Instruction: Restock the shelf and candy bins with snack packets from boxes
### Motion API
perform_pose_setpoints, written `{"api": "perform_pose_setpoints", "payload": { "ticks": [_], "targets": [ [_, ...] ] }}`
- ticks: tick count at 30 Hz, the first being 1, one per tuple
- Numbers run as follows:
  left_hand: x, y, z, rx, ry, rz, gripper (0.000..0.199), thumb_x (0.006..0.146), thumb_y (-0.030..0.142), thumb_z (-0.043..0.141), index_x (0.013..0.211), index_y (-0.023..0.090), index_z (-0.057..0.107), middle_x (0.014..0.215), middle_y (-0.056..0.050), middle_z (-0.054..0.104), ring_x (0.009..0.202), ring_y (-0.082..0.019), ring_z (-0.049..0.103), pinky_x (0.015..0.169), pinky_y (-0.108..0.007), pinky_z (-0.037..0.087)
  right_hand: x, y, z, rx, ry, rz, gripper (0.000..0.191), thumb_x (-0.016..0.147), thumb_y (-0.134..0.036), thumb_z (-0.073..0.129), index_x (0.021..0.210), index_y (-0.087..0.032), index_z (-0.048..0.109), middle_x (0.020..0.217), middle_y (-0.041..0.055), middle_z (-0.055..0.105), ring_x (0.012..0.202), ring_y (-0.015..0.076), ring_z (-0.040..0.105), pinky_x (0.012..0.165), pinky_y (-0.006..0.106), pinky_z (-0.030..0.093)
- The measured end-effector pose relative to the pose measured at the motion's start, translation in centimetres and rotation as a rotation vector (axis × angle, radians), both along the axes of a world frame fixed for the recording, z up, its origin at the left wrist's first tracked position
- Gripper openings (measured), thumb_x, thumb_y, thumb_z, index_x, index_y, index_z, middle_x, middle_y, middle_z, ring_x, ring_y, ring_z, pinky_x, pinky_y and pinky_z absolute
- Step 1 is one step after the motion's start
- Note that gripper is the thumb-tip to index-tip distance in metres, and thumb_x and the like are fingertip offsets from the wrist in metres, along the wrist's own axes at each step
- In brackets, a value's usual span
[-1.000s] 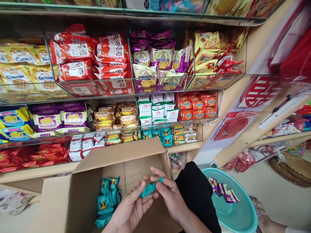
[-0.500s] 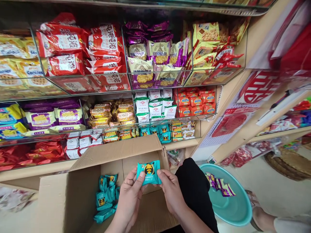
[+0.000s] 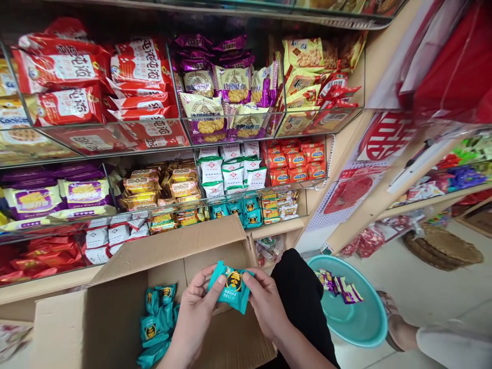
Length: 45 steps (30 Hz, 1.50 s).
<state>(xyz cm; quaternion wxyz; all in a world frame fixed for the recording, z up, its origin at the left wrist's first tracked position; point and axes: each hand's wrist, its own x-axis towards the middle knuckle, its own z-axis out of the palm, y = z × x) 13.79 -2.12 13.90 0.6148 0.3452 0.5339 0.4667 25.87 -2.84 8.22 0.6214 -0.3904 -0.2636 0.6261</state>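
Between both hands is a teal snack packet (image 3: 232, 288) with a yellow and black picture, tilted down to the right over an open cardboard box (image 3: 61, 328). My left hand (image 3: 200, 302) pinches its left side, thumb on the front. On its upper right edge, my right hand (image 3: 267, 302) grips with thumb and fingers. Inside the box, to the left of my hands, lies a pile of matching teal packets (image 3: 156, 323). More teal packets (image 3: 251, 210) stand in a low shelf compartment behind the box.
Glass-fronted shelves hold red packets (image 3: 73, 66), purple biscuit packets (image 3: 207, 115) and white-green packets (image 3: 211, 169). A turquoise basin (image 3: 359, 333) with purple packets (image 3: 342, 287) stands right of my black-clad knee (image 3: 302, 302). Another person's foot (image 3: 395, 323) is beside it. Woven baskets (image 3: 442, 246) lie farther right.
The packet has turned clockwise, its right end dipping. My hands stay on it and have shifted slightly. The view has swung to the right, so the scene sits farther left.
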Motion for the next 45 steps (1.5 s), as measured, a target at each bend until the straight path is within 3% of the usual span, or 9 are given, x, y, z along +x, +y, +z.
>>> {"api": "perform_pose_setpoints", "payload": {
  "ticks": [7,13,18,24,30,34,37,41,45],
  "targets": [
    [1.6,0.1,-0.2,0.058,-0.062,0.007,0.062,0.051,0.029,0.076,0.106,0.022,0.047,0.080,-0.001,0.068,0.067,-0.015,0.062,0.062,-0.026,0.050,0.7,0.4,0.7,-0.032,0.003,-0.073,0.026,0.067,-0.041,0.065,0.067,-0.016,0.059,0.065,0.0003,0.056,0.060,0.0109,0.048,0.055,0.023,0.040],
    [2.0,-0.2,-0.6,0.043,-0.115,0.010,0.042,0.059,0.030,0.071,0.094,0.018,0.051,0.079,-0.003,0.068,0.073,-0.017,0.064,0.064,-0.026,0.050,0.5,0.1,1.2,-0.065,0.038,-0.085,0.028,0.067,-0.041,0.064,0.060,-0.016,0.055,0.058,-0.0015,0.051,0.055,0.0095,0.045,0.051,0.022,0.037],
    [1.3,0.3,-0.5,0.041,-0.094,0.014,0.067,0.055,0.033,0.073,0.113,0.023,0.042,0.078,-0.002,0.068,0.066,-0.016,0.063,0.058,-0.025,0.048,1.0,0.0,1.2,-0.021,-0.060,-0.008,0.024,0.068,-0.040,0.064,0.069,-0.017,0.058,0.065,-0.0010,0.057,0.061,0.0112,0.051,0.058,0.023,0.040],
    [0.3,1.0,-1.2,0.159,0.101,-0.187,0.075,0.064,0.035,0.067,0.126,0.024,0.026,0.058,0.004,0.060,0.055,-0.011,0.055,0.054,-0.021,0.042,2.6,-0.8,0.9,0.155,-0.198,0.090,0.018,0.072,-0.034,0.062,0.084,-0.021,0.057,0.072,-0.0019,0.058,0.068,0.0109,0.052,0.062,0.022,0.040],
    [1.3,1.8,0.4,0.243,0.227,-0.294,0.065,0.065,0.032,0.065,0.124,0.023,0.038,0.057,0.005,0.057,0.049,-0.010,0.048,0.048,-0.019,0.036,4.3,-0.6,0.9,0.141,-0.189,0.096,0.011,0.068,-0.027,0.066,0.075,-0.020,0.063,0.073,-0.0009,0.059,0.067,0.0107,0.052,0.063,0.023,0.040],
    [-0.1,4.8,1.9,0.487,0.542,-0.253,0.036,0.062,0.032,0.066,0.097,0.024,0.063,0.089,-0.004,0.066,0.083,-0.018,0.058,0.077,-0.022,0.040,6.7,2.2,0.2,0.080,-0.061,-0.150,0.017,0.064,-0.026,0.068,0.078,-0.019,0.063,0.078,0.0000,0.061,0.071,0.0119,0.054,0.064,0.024,0.042],
    [-2.5,8.6,1.9,0.651,0.916,-0.253,0.026,0.068,0.038,0.059,0.089,0.024,0.066,0.095,-0.005,0.066,0.092,-0.022,0.056,0.084,-0.026,0.037,8.1,5.8,-0.5,0.025,-0.033,-0.280,0.024,0.060,-0.026,0.071,0.081,-0.018,0.062,0.078,0.0002,0.061,0.068,0.0104,0.054,0.058,0.022,0.042],
    [-4.6,12.4,0.8,0.559,1.308,-0.399,0.038,0.078,0.046,0.039,0.093,0.020,0.063,0.096,-0.008,0.065,0.092,-0.024,0.056,0.083,-0.032,0.038,7.5,11.4,-0.6,0.023,0.054,-0.279,0.029,0.051,-0.024,0.073,0.076,-0.016,0.061,0.073,-0.0012,0.060,0.064,0.0096,0.055,0.059,0.023,0.045],
    [-4.5,12.7,0.3,0.452,1.486,-0.434,0.041,0.081,0.045,0.030,0.098,0.023,0.060,0.102,-0.005,0.064,0.096,-0.023,0.055,0.083,-0.032,0.040,5.1,16.5,-0.5,0.043,0.114,-0.326,0.030,0.046,-0.023,0.073,0.072,-0.016,0.060,0.066,-0.0030,0.057,0.061,0.0097,0.054,0.061,0.026,0.047]
  ]
}}
